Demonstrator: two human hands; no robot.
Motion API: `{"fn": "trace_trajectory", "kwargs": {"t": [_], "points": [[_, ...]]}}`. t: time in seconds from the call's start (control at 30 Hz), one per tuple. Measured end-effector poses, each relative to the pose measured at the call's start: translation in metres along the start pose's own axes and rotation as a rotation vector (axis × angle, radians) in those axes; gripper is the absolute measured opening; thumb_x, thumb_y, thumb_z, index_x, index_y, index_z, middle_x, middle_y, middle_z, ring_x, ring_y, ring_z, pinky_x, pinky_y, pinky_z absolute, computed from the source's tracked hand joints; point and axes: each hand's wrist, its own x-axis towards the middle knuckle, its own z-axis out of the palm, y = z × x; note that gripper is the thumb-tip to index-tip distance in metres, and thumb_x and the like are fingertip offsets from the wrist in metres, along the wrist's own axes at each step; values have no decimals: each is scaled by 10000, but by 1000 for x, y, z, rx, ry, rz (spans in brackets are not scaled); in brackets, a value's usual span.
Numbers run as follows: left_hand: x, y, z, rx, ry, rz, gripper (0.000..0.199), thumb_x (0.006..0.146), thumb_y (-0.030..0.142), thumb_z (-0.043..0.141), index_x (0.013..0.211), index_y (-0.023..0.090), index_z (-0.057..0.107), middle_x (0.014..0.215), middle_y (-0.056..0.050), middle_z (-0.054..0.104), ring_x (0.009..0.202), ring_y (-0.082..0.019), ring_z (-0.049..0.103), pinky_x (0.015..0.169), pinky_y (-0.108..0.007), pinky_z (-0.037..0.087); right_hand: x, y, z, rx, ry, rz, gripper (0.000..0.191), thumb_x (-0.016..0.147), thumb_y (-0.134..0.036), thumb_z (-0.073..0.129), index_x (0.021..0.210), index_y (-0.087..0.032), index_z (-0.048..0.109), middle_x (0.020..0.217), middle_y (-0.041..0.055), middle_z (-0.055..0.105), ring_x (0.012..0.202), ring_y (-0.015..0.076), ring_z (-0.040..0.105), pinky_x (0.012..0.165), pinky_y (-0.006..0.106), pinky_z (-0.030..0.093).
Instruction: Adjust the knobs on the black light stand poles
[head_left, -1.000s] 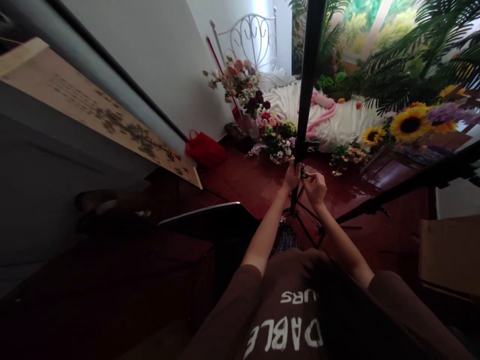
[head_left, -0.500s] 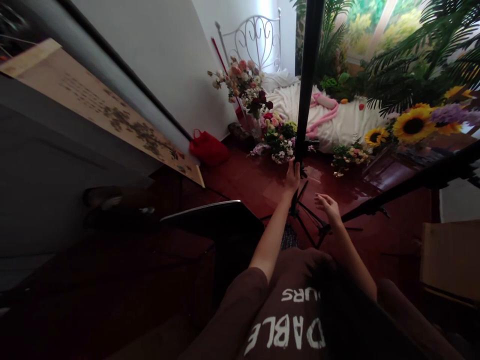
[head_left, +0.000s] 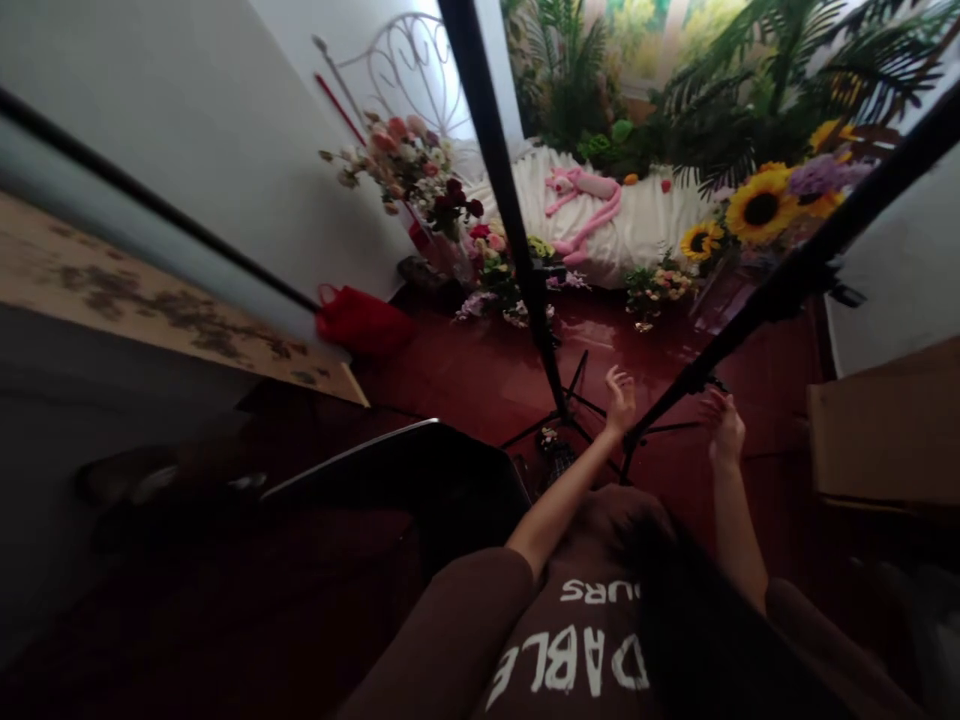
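My left hand (head_left: 621, 400) is raised between two black stands, its fingers spread and curved, holding nothing. It is close to the lower pole of the right stand (head_left: 757, 308), which leans up to the right. On the far side of that pole is my right hand (head_left: 726, 430), palm turned inward and fingers loosely bent and apart. Its fingertips are by a small dark knob (head_left: 718, 383) on the stand; whether they touch it I cannot tell. The left stand (head_left: 499, 150) stands with its legs spread on the floor, and neither hand is on it.
A black panel (head_left: 405, 465) with a pale edge is at my left. Beyond lie a red bag (head_left: 364, 320), flower bunches (head_left: 412, 165), a white-draped bed (head_left: 637, 230) with a pink plush toy (head_left: 592, 190), and sunflowers (head_left: 759, 208). A cardboard box (head_left: 889, 425) is at the right.
My left hand has let go of the left stand's pole and moved right. My right hand has moved right, to the far side of the right stand. The view has turned rightward.
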Motion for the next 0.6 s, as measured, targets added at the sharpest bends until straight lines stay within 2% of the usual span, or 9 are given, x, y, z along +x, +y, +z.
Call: {"fn": "trace_trajectory", "kwargs": {"t": [0.07, 0.1, 0.2, 0.3, 0.4, 0.5, 0.6], "points": [[-3, 14, 26, -47, -249, 158, 603, 948, 607, 396, 1376, 182, 399, 1296, -177, 549, 1183, -222, 585, 1054, -416, 461, 3, -16, -4, -4, -41, -41, 550, 691, -692, 663, 891, -180, 673, 727, 51, 731, 534, 133, 657, 467, 219, 484], [-2, 23, 37, -59, -336, 239, 598, 938, 615, 413, 1361, 192, 423, 1297, -165, 557, 1194, -222, 579, 1065, -412, 453, 4, -22, -5, -15, -72, -62, 549, 681, -693, 680, 879, -181, 667, 735, 52, 733, 538, 131, 655, 472, 218, 486], [7, 49, 63, -57, -457, 361, 578, 940, 597, 431, 1363, 203, 441, 1262, -142, 590, 1130, -211, 606, 1021, -380, 475, 6, -38, -7, -80, -166, -128, 525, 658, -665, 733, 857, -183, 666, 798, 62, 745, 574, 124, 654, 503, 221, 506], [15, 63, 77, -30, -465, 373, 509, 959, 546, 428, 1340, 209, 460, 1107, -102, 645, 927, -173, 642, 870, -316, 520, 9, -48, -7, -146, -202, -140, 507, 653, -637, 750, 851, -175, 680, 817, 67, 748, 602, 120, 649, 528, 222, 516], [18, 65, 82, 13, -443, 381, 412, 961, 506, 456, 1249, 216, 510, 933, -52, 656, 773, -146, 622, 764, -279, 515, 12, -54, -9, -180, -226, -93, 519, 621, -627, 771, 838, -162, 696, 788, 62, 745, 572, 103, 612, 538, 226, 519], [18, 61, 85, 32, -417, 375, 364, 961, 494, 467, 1196, 222, 525, 862, -34, 652, 726, -140, 612, 724, -269, 508, 15, -57, -12, -177, -266, -74, 540, 572, -612, 807, 848, -161, 696, 796, 62, 745, 599, 117, 621, 573, 255, 543], [17, 60, 87, 37, -389, 373, 367, 962, 506, 462, 1180, 218, 530, 864, -41, 660, 729, -142, 618, 719, -269, 509, 18, -59, -16, -172, -293, -172, 506, 575, -536, 844, 889, -173, 688, 867, 59, 743, 720, 150, 668, 658, 286, 571]]}}
